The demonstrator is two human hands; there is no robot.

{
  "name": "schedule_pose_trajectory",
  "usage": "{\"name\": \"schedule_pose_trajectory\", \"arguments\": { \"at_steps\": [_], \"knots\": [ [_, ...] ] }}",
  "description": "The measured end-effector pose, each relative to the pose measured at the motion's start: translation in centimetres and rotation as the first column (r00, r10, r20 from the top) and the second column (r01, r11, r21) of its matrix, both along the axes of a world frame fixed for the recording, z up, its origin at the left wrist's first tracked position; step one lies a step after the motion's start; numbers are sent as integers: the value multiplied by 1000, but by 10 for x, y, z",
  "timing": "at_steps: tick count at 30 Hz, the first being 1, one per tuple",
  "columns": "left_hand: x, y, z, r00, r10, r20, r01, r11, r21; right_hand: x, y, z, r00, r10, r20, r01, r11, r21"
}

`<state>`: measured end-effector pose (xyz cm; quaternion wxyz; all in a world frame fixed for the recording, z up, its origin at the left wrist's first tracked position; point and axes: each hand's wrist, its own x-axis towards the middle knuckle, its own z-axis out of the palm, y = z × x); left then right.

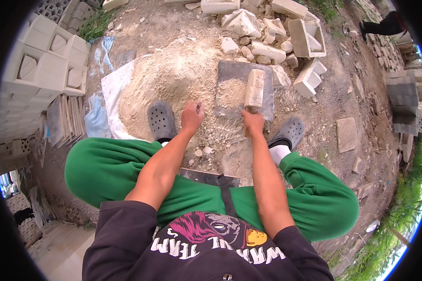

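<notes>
My right hand (253, 122) is closed around the handle of a mallet with a thick, dusty, pale block-shaped head (255, 88). The head lies over the right part of a dark flat slab (224, 108). On the slab's left part, beside the mallet, is a small heap of crushed pale stone (232, 91). Left of the slab, my left hand (191, 117) hovers at the edge of a large mound of pale crumbled grit (169, 75). Its fingers are curled in, and whatever they may hold is too small to make out.
A white sheet (111, 89) lies under the mound's left side. Broken stone chunks and blocks (267, 35) are heaped beyond the slab. Stacked hollow blocks (47, 58) rise at left. My grey clogs (162, 119) flank the work. Another person's leg (380, 27) shows far right.
</notes>
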<state>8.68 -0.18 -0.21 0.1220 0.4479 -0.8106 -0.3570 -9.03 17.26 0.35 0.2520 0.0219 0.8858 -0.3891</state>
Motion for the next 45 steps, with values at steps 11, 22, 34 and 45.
{"name": "schedule_pose_trajectory", "arguments": {
  "at_steps": [11, 22, 34, 45],
  "knots": [
    [-16, 48, 18, 940, -338, -47, 327, 932, -156, 2, -1, 21, 985, -13, 171, 22, 998, -52],
    [-33, 50, 13, 933, -359, 11, 359, 928, -104, 0, 0, 25, 976, -11, 218, 35, 993, -109],
    [-72, -2, 26, 979, -131, -158, 125, 991, -48, 5, -1, 17, 994, -15, 111, 31, 989, -146],
    [38, 10, -15, 981, 189, -36, -191, 980, -58, 21, -6, 32, 967, 242, -80, -253, 950, -186]
  ]
}}
